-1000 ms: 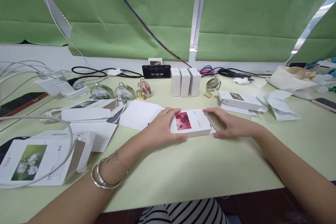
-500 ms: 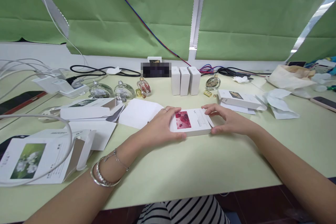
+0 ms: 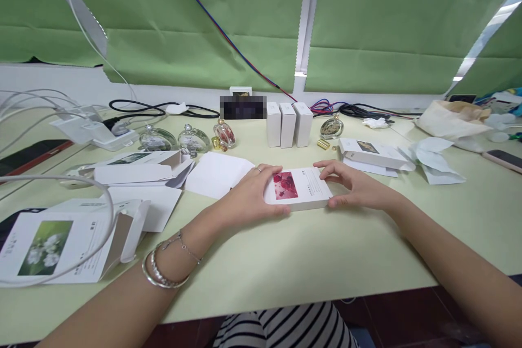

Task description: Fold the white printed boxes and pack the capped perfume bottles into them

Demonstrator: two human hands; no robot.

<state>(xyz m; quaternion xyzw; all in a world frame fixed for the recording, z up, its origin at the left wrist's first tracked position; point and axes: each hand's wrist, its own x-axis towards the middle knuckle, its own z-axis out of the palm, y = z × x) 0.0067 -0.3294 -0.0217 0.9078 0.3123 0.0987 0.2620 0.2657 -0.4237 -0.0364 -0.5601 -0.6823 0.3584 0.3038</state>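
A flat white carton (image 3: pixel 305 187) with a red rose picture lies on the table in front of me. My left hand (image 3: pixel 256 193) grips its left end, thumb along the near side and fingers at the far side. At the right end, my right hand (image 3: pixel 354 187) holds the carton between thumb and fingers, and the end flap there looks closed. What is inside the carton is hidden. Behind it stands a glass perfume bottle (image 3: pixel 225 133) with a red pattern, next to a gold cap (image 3: pixel 216 143). A white paper sheet (image 3: pixel 218 174) lies beyond my left hand.
Opened cartons (image 3: pixel 49 244) lie at the left, with a white cable (image 3: pixel 111 217) looping over one. Three white boxes (image 3: pixel 287 125) stand upright at the back. More perfume bottles (image 3: pixel 193 138) and a power strip (image 3: pixel 110 138) are behind. Another carton (image 3: pixel 375 155) and crumpled paper (image 3: pixel 434 160) lie right.
The flap at the carton's right end, which stood partly out before, is now pushed in. Both hands stay at the carton's ends.
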